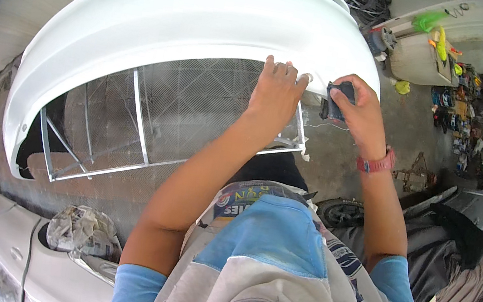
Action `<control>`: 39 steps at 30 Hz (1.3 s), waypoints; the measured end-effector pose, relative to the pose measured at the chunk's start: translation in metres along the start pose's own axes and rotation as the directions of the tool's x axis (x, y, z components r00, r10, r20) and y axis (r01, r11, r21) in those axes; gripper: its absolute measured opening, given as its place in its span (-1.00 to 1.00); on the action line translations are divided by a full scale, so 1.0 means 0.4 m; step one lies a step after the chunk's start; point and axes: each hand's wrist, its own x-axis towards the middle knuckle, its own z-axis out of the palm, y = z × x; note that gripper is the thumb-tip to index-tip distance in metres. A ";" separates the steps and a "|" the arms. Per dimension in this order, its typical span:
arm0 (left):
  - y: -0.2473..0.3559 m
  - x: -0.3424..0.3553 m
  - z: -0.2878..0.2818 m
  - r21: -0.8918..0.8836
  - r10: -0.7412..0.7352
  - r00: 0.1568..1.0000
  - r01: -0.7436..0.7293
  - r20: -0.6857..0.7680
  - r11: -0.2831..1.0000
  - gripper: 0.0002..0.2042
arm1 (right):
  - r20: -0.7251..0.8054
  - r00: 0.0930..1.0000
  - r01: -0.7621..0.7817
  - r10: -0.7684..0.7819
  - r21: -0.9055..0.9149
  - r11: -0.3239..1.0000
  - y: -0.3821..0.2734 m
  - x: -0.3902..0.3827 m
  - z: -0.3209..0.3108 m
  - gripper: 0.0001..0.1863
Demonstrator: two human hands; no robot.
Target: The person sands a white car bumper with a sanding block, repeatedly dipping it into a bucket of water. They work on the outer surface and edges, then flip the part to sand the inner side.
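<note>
A large glossy white car bumper [181, 12] curves across the far side in front of me. My left hand [276, 93] lies on its near edge, right of the middle, with the fingers stretched over the white surface and nothing seen in its grasp. Just to the right, my right hand [362, 114] pinches a dark folded piece of sandpaper [340, 97] between thumb and fingers, close against the bumper's right end. Beneath the bumper stands a thin metal frame [142, 110]; where the two meet is mostly hidden.
A silver car [5, 246] is at the lower left, with a paper-wrapped bundle [83, 232] beside it. Dark and beige cloths [458, 261] drape over something at the right, near a tyre [339, 214]. Tools and parts [465, 117] crowd the right wall.
</note>
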 end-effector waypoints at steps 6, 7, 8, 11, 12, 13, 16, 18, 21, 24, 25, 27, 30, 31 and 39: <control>-0.060 -0.019 0.006 -0.256 -0.054 0.999 0.052 -0.002 0.965 -0.50 | 0.027 0.992 0.127 -0.127 -0.390 0.912 -0.014 0.109 0.036 -0.77; -0.071 -0.028 0.010 -0.267 -0.087 0.996 0.078 -0.022 0.961 -0.48 | 0.055 0.988 0.153 -0.143 -0.450 0.880 -0.014 0.128 0.038 -0.76; -0.078 -0.038 0.015 -0.283 -0.064 0.996 0.045 -0.059 0.958 -0.46 | 0.077 0.982 0.188 -0.173 -0.499 0.846 -0.014 0.146 0.041 -0.75; -0.088 -0.064 0.033 -0.264 -0.069 0.993 0.042 -0.092 0.964 -0.40 | 0.185 0.905 0.408 -0.384 -0.638 0.653 -0.030 0.188 0.047 -0.70; -0.086 -0.069 0.038 -0.251 -0.070 0.995 0.051 -0.069 0.967 -0.39 | 0.238 0.896 0.426 -0.374 -0.697 0.577 -0.040 0.199 0.051 -0.68; -0.083 -0.073 0.044 -0.250 -0.074 0.995 0.054 -0.073 0.967 -0.38 | 0.223 0.938 0.343 -0.264 -0.685 0.642 -0.052 0.207 0.055 -0.67; -0.073 -0.077 0.057 -0.244 -0.093 0.992 0.069 -0.085 0.967 -0.38 | 0.194 0.975 0.076 0.106 -0.745 0.662 -0.088 0.221 0.074 -0.65; -0.070 -0.080 0.063 -0.266 -0.107 0.992 0.085 -0.071 0.960 -0.39 | 0.207 0.977 0.140 0.050 -0.800 0.583 -0.103 0.224 0.091 -0.64; -0.070 -0.086 0.070 -0.297 -0.108 0.991 0.079 -0.082 0.952 -0.37 | 0.316 0.948 0.274 0.033 -0.866 0.418 -0.104 0.226 0.106 -0.72; -0.065 -0.094 0.074 -0.325 -0.135 0.989 0.109 -0.058 0.940 -0.36 | 0.513 0.839 0.544 -0.183 -0.790 0.282 -0.085 0.230 0.094 -0.80; -0.063 -0.094 0.076 -0.356 -0.130 0.990 0.104 -0.049 0.928 -0.35 | 0.636 0.757 0.653 -0.149 -0.738 0.169 -0.080 0.236 0.081 -0.83; -0.058 -0.092 0.079 -0.346 -0.142 0.988 0.115 -0.053 0.931 -0.35 | 0.763 0.619 0.784 -0.186 -0.614 0.093 -0.069 0.246 0.055 -0.82; -0.054 -0.089 0.079 -0.350 -0.149 0.987 0.120 -0.056 0.929 -0.35 | 0.865 0.464 0.879 -0.190 -0.476 -0.022 -0.057 0.249 0.026 -0.82; -0.054 -0.089 0.078 -0.348 -0.146 0.989 0.130 -0.021 0.929 -0.36 | 0.860 0.471 0.876 -0.199 -0.483 -0.013 -0.052 0.245 0.025 -0.82; -0.059 -0.120 0.081 -0.334 -0.144 0.987 0.113 -0.071 0.936 -0.35 | 0.341 0.900 0.406 -0.272 -0.882 0.240 -0.031 0.224 0.106 -0.80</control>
